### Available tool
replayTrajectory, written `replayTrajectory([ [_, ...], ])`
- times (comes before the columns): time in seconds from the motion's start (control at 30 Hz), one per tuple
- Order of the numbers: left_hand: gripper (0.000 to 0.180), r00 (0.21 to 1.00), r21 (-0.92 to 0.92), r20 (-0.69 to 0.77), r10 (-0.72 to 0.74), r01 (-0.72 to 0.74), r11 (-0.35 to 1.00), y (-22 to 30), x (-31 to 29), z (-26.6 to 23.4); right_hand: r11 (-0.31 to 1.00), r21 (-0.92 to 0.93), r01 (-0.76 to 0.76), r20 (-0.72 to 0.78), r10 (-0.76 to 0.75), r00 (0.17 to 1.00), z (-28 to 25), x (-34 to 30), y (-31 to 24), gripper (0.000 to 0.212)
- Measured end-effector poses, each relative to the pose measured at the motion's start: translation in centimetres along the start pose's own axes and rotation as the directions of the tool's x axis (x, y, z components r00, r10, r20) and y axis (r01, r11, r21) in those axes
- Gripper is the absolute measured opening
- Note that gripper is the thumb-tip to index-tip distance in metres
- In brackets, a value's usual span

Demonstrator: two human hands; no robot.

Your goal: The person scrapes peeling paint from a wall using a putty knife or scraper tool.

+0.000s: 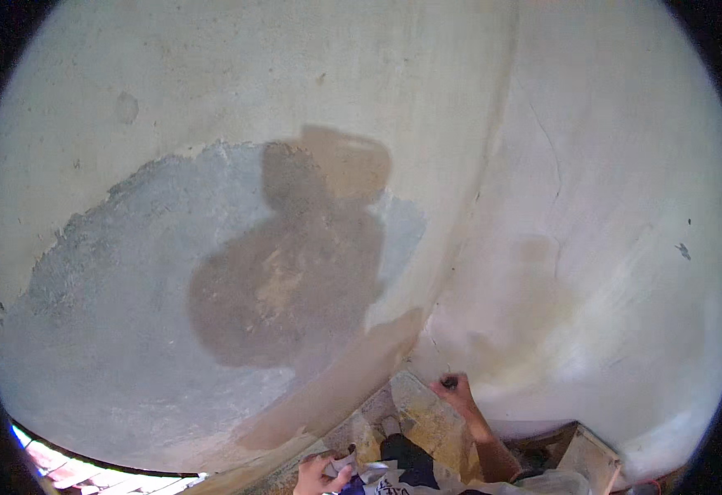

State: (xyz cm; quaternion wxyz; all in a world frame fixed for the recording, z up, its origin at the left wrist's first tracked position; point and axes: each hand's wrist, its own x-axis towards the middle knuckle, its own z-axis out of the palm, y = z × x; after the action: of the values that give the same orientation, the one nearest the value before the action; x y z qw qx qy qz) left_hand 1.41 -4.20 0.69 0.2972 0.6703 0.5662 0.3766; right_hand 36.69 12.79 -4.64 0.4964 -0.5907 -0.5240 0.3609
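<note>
My left hand point(318, 473) is low in the picture, in front of my body. Its fingers are closed on a small pale flat piece point(333, 468) whose kind I cannot make out. Further ahead and to the right, my right hand point(457, 394) is closed round a small dark object point(449, 383), mostly covered by the fingers. This hand is near the foot of the right wall point(608, 247), close to the corner. On the left wall point(212, 66), the pale coating has come away over a broad grey patch point(130, 289) with a ragged upper edge.
My shadow point(295, 272) falls across the grey patch. Under me is a stained yellowish surface point(427, 412), running into the corner. A wooden box-like piece point(596, 462) stands at lower right. Thin cracks run down the right wall. A bright opening point(72, 470) shows at lower left.
</note>
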Motion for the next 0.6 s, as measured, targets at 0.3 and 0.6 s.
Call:
replayTrajectory([
  [0.3, 0.031, 0.896, -0.009, -0.389, 0.213, -0.234, 0.972, 3.1, 2.7, 0.8, 0.115, 0.427, 0.897, 0.604, -0.774, -0.189, 5.3, 5.3, -27.7, 0.026],
  [0.6, 0.03, 0.581, -0.234, -0.805, -0.122, -0.121, 0.965, 7.3, 3.1, 13.4, 0.104, 0.602, 0.791, 0.633, -0.666, -0.394, 2.4, 13.4, -26.2, 0.015],
])
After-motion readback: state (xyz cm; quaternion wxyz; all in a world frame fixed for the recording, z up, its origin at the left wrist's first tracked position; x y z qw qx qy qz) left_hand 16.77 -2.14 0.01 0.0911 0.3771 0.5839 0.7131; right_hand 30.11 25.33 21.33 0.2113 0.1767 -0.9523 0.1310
